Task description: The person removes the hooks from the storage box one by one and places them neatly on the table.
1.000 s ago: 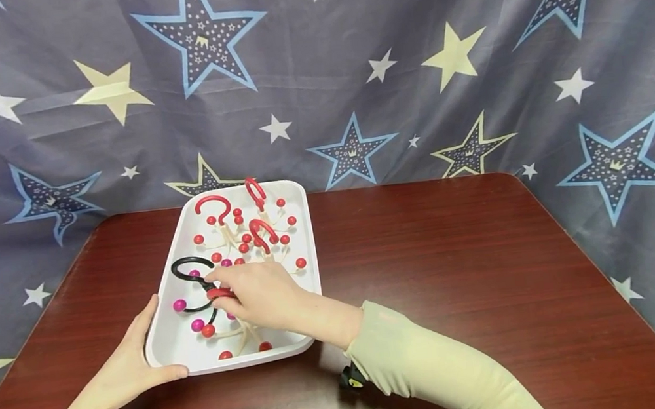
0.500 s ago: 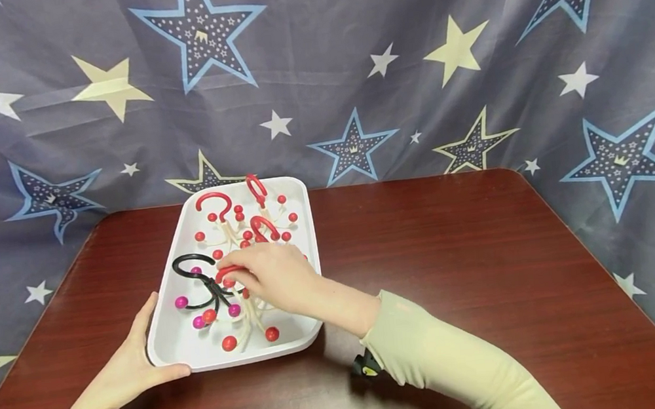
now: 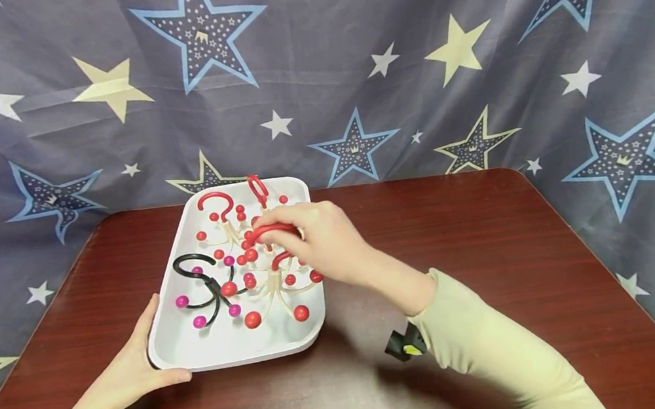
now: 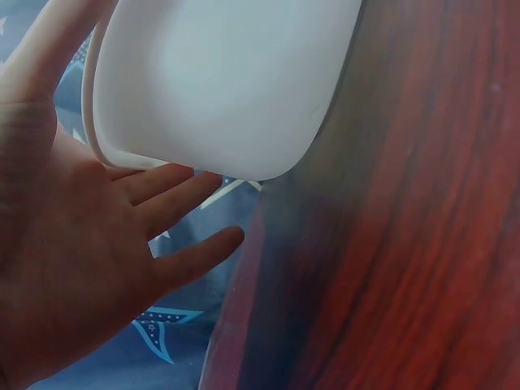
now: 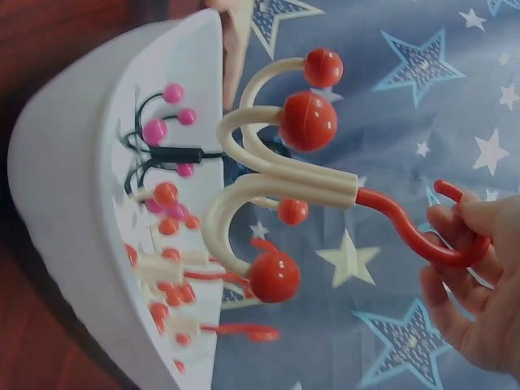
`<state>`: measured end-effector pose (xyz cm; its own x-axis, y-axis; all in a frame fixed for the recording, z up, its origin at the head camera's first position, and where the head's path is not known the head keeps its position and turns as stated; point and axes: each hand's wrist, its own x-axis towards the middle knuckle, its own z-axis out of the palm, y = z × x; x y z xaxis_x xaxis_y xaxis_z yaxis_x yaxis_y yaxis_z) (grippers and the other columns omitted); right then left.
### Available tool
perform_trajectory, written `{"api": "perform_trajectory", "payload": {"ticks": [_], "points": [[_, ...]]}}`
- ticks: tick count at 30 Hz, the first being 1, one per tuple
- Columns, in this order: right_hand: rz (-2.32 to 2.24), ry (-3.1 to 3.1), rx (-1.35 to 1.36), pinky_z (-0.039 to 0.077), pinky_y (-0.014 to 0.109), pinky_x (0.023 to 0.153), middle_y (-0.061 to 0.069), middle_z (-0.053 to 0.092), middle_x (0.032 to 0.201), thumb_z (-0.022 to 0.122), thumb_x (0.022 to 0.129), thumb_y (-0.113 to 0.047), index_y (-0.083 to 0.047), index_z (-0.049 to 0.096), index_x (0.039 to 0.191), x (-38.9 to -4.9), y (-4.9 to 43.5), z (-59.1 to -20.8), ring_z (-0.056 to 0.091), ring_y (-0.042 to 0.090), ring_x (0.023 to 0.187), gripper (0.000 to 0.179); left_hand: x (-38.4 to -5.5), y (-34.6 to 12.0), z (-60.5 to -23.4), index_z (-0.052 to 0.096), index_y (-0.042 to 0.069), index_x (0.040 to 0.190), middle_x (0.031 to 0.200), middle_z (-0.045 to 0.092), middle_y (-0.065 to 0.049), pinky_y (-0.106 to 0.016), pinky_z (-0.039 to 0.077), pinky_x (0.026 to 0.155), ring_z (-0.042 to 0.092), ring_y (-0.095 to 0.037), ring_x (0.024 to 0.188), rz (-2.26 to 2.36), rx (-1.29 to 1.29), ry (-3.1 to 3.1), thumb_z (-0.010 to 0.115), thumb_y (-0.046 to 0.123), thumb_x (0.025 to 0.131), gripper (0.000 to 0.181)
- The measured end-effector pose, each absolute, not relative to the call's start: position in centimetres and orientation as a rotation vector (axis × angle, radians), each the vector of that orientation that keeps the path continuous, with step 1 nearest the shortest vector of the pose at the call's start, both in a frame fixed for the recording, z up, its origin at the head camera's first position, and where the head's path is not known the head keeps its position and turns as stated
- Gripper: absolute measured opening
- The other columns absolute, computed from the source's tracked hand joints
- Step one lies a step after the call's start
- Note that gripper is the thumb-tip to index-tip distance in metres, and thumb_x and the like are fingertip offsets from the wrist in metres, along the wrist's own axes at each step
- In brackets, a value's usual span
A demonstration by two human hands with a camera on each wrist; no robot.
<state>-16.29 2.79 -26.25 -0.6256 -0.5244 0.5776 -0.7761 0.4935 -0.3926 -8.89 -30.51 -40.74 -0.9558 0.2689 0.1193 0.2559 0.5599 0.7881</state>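
My right hand [image 3: 328,240] pinches the red hooked handle of a claw-shaped massager [image 5: 305,183] between thumb and fingers. This massager has curved cream prongs tipped with red balls, and it hangs above a white tray [image 3: 169,348]. A black massager [image 3: 212,285] with magenta balls lies in the tray, left of the held one. Behind, several more red-handled massagers [image 3: 229,230] lie in the tray; my right hand partly covers some of them. At the tray's near left corner my left hand [image 3: 127,368] touches the sides, thumb along the front and straight fingers along the left.
The tray stands on the left half of a dark red wooden table [image 3: 455,238]. A grey-blue curtain with stars [image 3: 302,68] hangs right behind the table's far edge. A black wrist camera [image 3: 406,344] sits under the right sleeve.
My right hand has moved right and up, carrying the red-handled massager away from the black one, which now shows more fully. The left hand stays at the tray corner.
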Motion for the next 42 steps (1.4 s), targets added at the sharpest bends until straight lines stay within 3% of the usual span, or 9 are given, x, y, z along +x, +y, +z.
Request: {"api": "perform_trajectory", "payload": {"ticks": [7,14,19,28,42], "points": [[1.002,-2.337,1.015,0.041,0.019,0.063,-0.010,0.068,0.082,0.067,0.082,-0.026,-0.018,0.072,0.094,-17.5,6.2,-25.3,0.052,0.001,0.065,0.015,-8.8,-30.4,-40.8,0.000,0.009,0.146,0.138,0.028,-0.026,-0.003,0.026,0.082,0.041,0.010,0.098,1.378,0.464,2.815,0.082,0.003,0.058,0.120],[1.047,-2.389,0.885,0.042,0.019,0.059,-0.011,0.067,0.078,0.066,0.083,-0.026,-0.021,0.070,0.093,-18.6,9.7,-24.8,0.056,-0.001,0.065,0.012,-8.7,-29.9,-40.6,0.012,0.006,0.146,0.139,0.022,-0.026,0.001,0.012,0.087,0.019,0.010,0.117,1.256,0.455,2.979,0.086,0.014,0.055,0.118],[1.011,-2.417,0.786,0.041,0.020,0.057,-0.011,0.067,0.080,0.066,0.083,-0.025,-0.021,0.070,0.094,-19.8,11.6,-25.1,0.057,0.000,0.065,0.012,-8.8,-29.6,-40.5,0.016,-0.001,0.143,0.138,0.018,-0.026,0.001,0.010,0.090,0.012,0.015,0.118,1.250,0.523,3.020,0.087,0.013,0.051,0.117],[0.980,-2.489,0.669,0.037,0.024,0.054,-0.009,0.068,0.075,0.067,0.083,-0.023,-0.020,0.071,0.097,-21.9,12.6,-27.1,0.049,0.007,0.057,0.015,-8.6,-29.6,-40.8,0.018,0.001,0.144,0.140,0.019,-0.022,0.001,0.010,0.089,0.013,0.013,0.119,1.233,0.483,3.044,0.087,0.014,0.053,0.114],[0.925,-2.645,0.492,0.039,0.029,0.060,-0.008,0.068,0.074,0.065,0.083,-0.029,-0.026,0.071,0.095,-26.2,12.4,-29.7,0.055,0.007,0.060,0.014,-8.5,-29.8,-41.2,0.017,0.010,0.146,0.143,0.019,-0.018,0.001,0.011,0.088,0.014,0.013,0.119,1.263,0.435,3.038,0.086,0.013,0.055,0.114]]}}
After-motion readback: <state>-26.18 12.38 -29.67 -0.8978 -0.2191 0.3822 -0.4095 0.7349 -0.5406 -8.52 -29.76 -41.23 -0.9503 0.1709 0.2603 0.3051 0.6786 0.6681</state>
